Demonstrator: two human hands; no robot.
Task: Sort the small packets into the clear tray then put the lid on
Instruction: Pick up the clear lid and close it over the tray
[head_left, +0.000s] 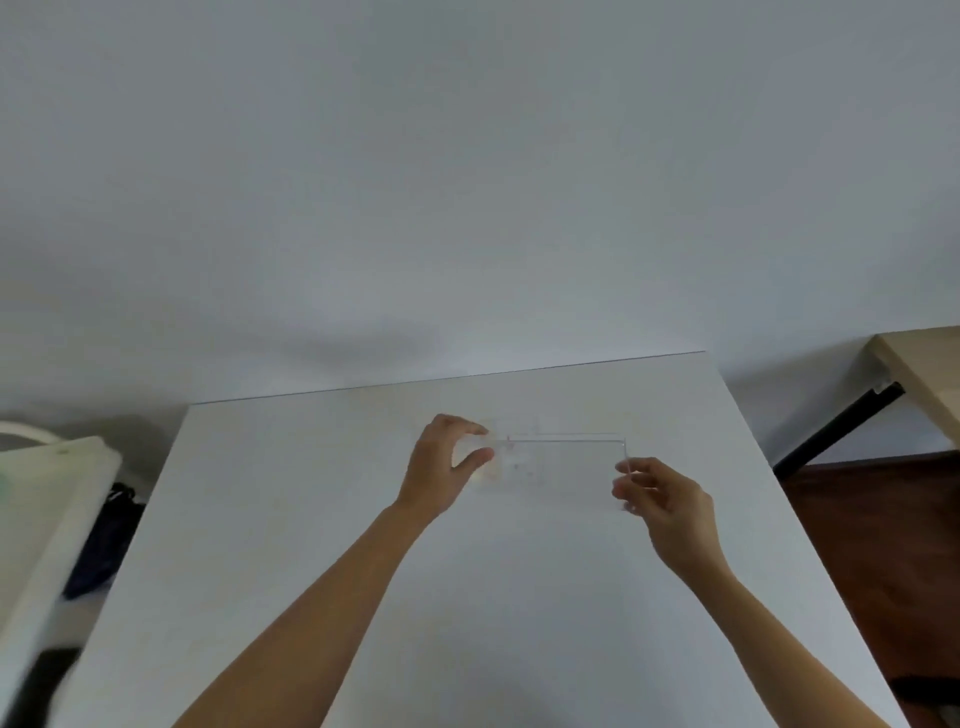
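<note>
A clear, almost invisible tray or lid (566, 441) sits at the far middle of the white table (311, 545); I cannot tell which of the two it is. Only its thin edges show. My left hand (447, 462) pinches its left end between thumb and fingers. My right hand (660, 493) grips its right end, fingers curled round the clear edge. A pale, blurred patch that may be small packets (491, 470) lies inside, next to my left thumb. The picture is washed out and details are faint.
The table's far edge (467, 376) meets a plain wall. A white chair or stand (52, 493) with a dark bag (104, 545) is at the left. A beige tabletop with a black leg (841, 426) stands at the right above dark wooden floor.
</note>
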